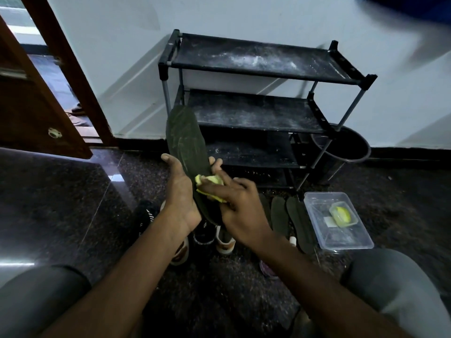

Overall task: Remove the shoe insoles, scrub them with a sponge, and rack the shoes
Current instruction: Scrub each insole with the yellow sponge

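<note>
My left hand (180, 191) holds a long dark insole (184, 137) from below, its toe end pointing up toward the shoe rack (256, 106). My right hand (234, 206) grips a yellow sponge (210, 184) and presses it on the insole's lower half. Several more dark insoles (290, 215) lie on the floor to the right of my hands. Black and white shoes (205, 237) stand on the floor under my wrists, partly hidden by my arms. The rack's dusty black shelves hold nothing.
A clear plastic tub (339, 220) with a small yellow-green container inside sits on the floor at right. A dark round bin (346, 147) stands behind the rack's right leg. An open wooden door (36, 93) is at left. My knees frame the bottom corners.
</note>
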